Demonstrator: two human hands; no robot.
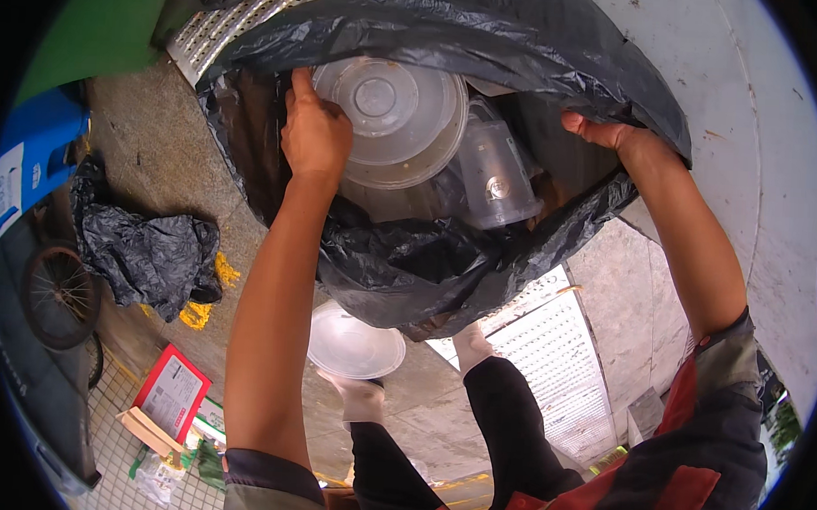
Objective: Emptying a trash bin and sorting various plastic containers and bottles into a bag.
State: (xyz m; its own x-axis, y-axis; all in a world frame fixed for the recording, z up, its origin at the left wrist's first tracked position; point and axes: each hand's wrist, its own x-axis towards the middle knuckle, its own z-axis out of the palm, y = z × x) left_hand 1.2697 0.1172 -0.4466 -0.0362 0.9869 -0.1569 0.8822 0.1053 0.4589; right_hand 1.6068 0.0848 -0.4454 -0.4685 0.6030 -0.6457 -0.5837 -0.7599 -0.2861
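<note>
A large black plastic bag (407,282) gapes in front of me. Inside lie round clear plastic lids or bowls (393,135), overlapping one another, and a clear plastic cup (500,170) on its side, bearing a printed mark. My left hand (316,131) reaches into the bag at the left edge of the round plastic. Its index finger is stretched out along that edge; the other fingers are curled and partly hidden, so I cannot tell whether they grip. At the right of the opening, my right hand (598,130) holds the bag's rim, its fingers mostly under the black film.
A white round lid (357,340) lies by my foot. Leftward are a crumpled black bag (156,251), a spoked wheel (61,294), a blue container (37,153) and a red-edged printed box (172,392). Perforated metal plates (554,357) line the ground; a white surface (721,132) stands at right.
</note>
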